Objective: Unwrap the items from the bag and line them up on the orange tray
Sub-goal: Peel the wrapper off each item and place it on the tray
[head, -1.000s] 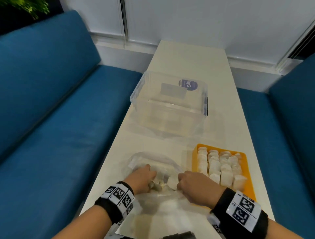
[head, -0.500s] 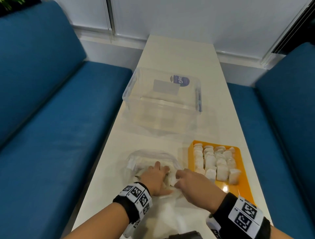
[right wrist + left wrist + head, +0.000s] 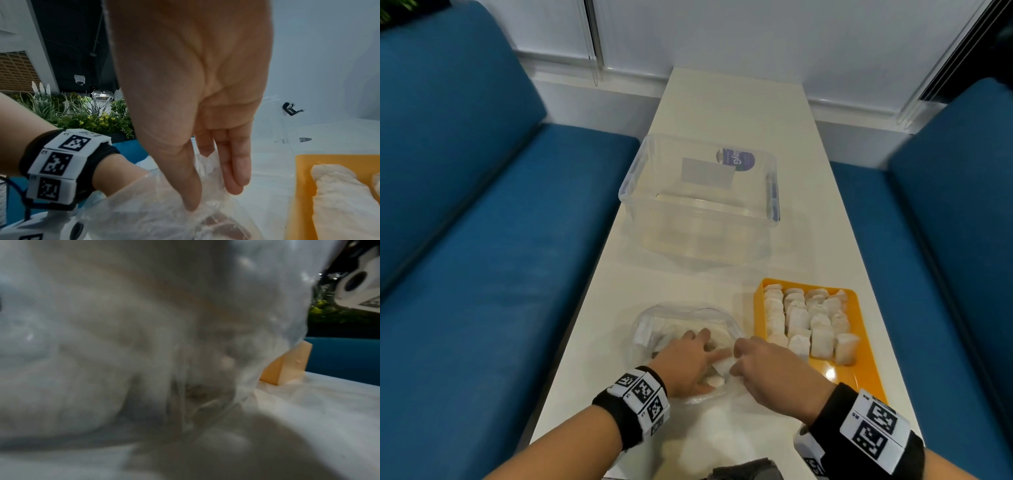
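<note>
Long white surface (image 3: pixel 736 113) between two blue upholstered benches (image 3: pixel 482 240). Clear crinkled plastic bag (image 3: pixel 654 320), lying at the near end of the surface just left of the tray, holding a pile of small white wrapped pieces (image 3: pixel 643 334); in the left wrist view the bag's film (image 3: pixel 144 321) fills nearly the whole frame and blurs what lies behind it. Rectangular orange plastic tray (image 3: pixel 866 370), near right, carrying white block-shaped pieces (image 3: pixel 822 339) stood in rows side by side across its far part; its near end is bare orange. Left hand (image 3: pixel 688 365), inside the bag's mouth, fingers extended forward and spread over the white pieces, thumb beside one small white piece (image 3: pixel 715 380); whether it grips that piece cannot be told. Right hand (image 3: pixel 770 373), at the bag's right edge, fingers (image 3: pixel 234 177) nearly straight and close together, pointing down, thumb and fingertips touching the crumpled film (image 3: pixel 156 211); a firm pinch cannot be confirmed. Large clear plastic storage box (image 3: pixel 700 202) with a purple round label, farther along the surface, well apart from the hands. Black wristbands with square-code markers (image 3: pixel 640 401) on both wrists.
</note>
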